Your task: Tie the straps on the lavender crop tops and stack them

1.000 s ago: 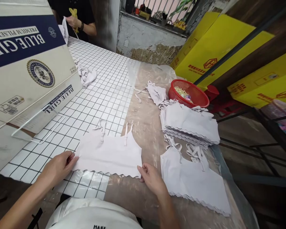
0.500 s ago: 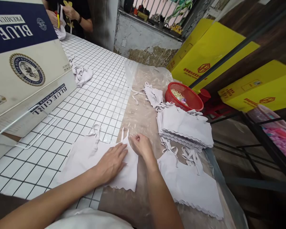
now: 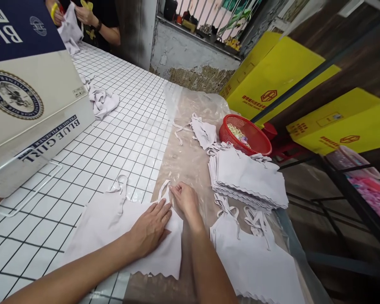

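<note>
A pale camisole top (image 3: pixel 98 228) with a scalloped hem lies flat on the table in front of me. My left hand (image 3: pixel 151 228) rests on it with its fingers stretched out, pressing the cloth near the right-hand strap. At that shoulder strap (image 3: pixel 163 190), my right hand (image 3: pixel 185 199) is closed in a pinch on the strap's upper end. The left-hand strap (image 3: pixel 122 194) lies loose in a loop. Just to the right is a stack of similar camisoles (image 3: pixel 256 253), straps towards the back, and behind it a thicker stack (image 3: pixel 247 173).
A red plastic basket (image 3: pixel 256 131) with small yellowish pieces stands behind the stacks. One crumpled garment (image 3: pixel 204 131) lies beside it, another (image 3: pixel 103 101) by the big carton (image 3: pixel 50 93) at left. Across the table (image 3: pixel 136 139), a co-worker's hands (image 3: pixel 85 14) hold cloth. Yellow boxes (image 3: pixel 281 76) stand right.
My left hand has gone from the camisole's left edge to lying flat near its right strap. My right hand has left the lower right corner and now pinches that strap.
</note>
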### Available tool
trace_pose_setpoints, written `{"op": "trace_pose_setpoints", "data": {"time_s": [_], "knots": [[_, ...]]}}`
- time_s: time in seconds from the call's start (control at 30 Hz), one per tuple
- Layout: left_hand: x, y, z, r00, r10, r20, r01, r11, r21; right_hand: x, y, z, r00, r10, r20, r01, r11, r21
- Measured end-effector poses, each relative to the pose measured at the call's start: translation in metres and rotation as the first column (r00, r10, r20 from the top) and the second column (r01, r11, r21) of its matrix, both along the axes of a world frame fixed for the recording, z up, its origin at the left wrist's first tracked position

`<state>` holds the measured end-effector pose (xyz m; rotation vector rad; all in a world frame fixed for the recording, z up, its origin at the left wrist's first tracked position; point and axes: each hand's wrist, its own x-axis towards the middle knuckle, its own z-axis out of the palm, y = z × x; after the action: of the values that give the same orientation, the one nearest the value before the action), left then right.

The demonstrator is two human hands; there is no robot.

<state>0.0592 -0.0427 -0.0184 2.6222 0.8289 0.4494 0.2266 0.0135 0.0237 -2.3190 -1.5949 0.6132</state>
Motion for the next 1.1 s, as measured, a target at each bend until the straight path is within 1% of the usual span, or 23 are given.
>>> {"op": "trace_pose_setpoints", "data": {"time_s": [0.07, 0.13, 0.2, 0.23, 0.27, 0.3, 0.33, 0.4, 0.43, 0.47, 0.5, 0.57, 0.67, 0.77, 0.9, 1.0, 1.1], "knots": [[-0.009, 0.006, 0.009, 0.999, -0.002, 0.054, 0.003, 1.000, -0.006, 0.003, -0.003, 0.000, 0.998, 0.018, -0.067, -0.016, 0.999, 0.029], [-0.029, 0.022, 0.019, 0.994, 0.023, 0.109, -0.022, 1.000, -0.011, 0.001, -0.011, 0.003, 0.992, 0.051, -0.114, -0.041, 0.995, 0.090], [-0.060, 0.045, 0.029, 0.988, 0.106, 0.115, -0.105, 0.994, -0.016, -0.008, -0.024, 0.007, 0.988, 0.112, -0.106, -0.091, 0.979, 0.183], [-0.078, 0.058, 0.033, 0.980, 0.175, 0.096, -0.175, 0.984, -0.016, -0.016, -0.032, 0.009, 0.982, 0.171, -0.086, -0.147, 0.963, 0.226], [-0.097, 0.070, 0.037, 0.968, 0.244, 0.062, -0.243, 0.970, -0.018, -0.027, -0.041, 0.009, 0.965, 0.253, -0.062, -0.229, 0.937, 0.264], [-0.114, 0.081, 0.041, 0.957, 0.288, 0.032, -0.287, 0.957, -0.032, -0.040, -0.049, 0.009, 0.935, 0.354, -0.031, -0.330, 0.897, 0.293], [-0.130, 0.090, 0.044, 0.953, 0.303, 0.016, -0.301, 0.951, -0.063, -0.054, -0.056, 0.008, 0.887, 0.462, 0.009, -0.441, 0.842, 0.310], [-0.151, 0.103, 0.050, 0.956, 0.294, 0.014, -0.288, 0.946, -0.150, -0.081, -0.067, 0.001, 0.769, 0.628, 0.122, -0.632, 0.715, 0.298], [-0.157, 0.107, 0.053, 0.959, 0.282, 0.026, -0.272, 0.942, -0.195, -0.094, -0.070, -0.004, 0.715, 0.674, 0.184, -0.696, 0.664, 0.274], [-0.160, 0.109, 0.054, 0.961, 0.273, 0.036, -0.258, 0.937, -0.234, -0.103, -0.071, -0.009, 0.675, 0.696, 0.243, -0.737, 0.630, 0.243], [-0.161, 0.110, 0.055, 0.962, 0.269, 0.042, -0.249, 0.932, -0.262, -0.111, -0.072, -0.014, 0.646, 0.704, 0.295, -0.763, 0.609, 0.216], [-0.158, 0.111, 0.054, 0.968, 0.249, 0.030, -0.230, 0.929, -0.291, -0.119, -0.071, -0.023, 0.618, 0.691, 0.375, -0.782, 0.591, 0.200], [-0.151, 0.114, 0.047, 0.971, 0.239, -0.012, -0.233, 0.934, -0.269, -0.118, -0.070, -0.031, 0.615, 0.653, 0.442, -0.784, 0.566, 0.255], [-0.147, 0.120, 0.040, 0.961, 0.277, 0.004, -0.266, 0.928, -0.261, -0.116, -0.070, -0.034, 0.624, 0.632, 0.459, -0.780, 0.540, 0.316], [-0.146, 0.127, 0.043, 0.937, 0.348, 0.043, -0.318, 0.896, -0.309, -0.116, -0.070, -0.034, 0.643, 0.619, 0.451, -0.766, 0.536, 0.356], [-0.147, 0.124, 0.045, 0.911, 0.410, 0.055, -0.375, 0.875, -0.305, -0.116, -0.070, -0.035, 0.650, 0.619, 0.441, -0.760, 0.540, 0.362], [-0.148, 0.115, 0.041, 0.926, 0.376, 0.040, -0.359, 0.906, -0.224, -0.115, -0.070, -0.035, 0.650, 0.622, 0.436, -0.760, 0.544, 0.356]]}}
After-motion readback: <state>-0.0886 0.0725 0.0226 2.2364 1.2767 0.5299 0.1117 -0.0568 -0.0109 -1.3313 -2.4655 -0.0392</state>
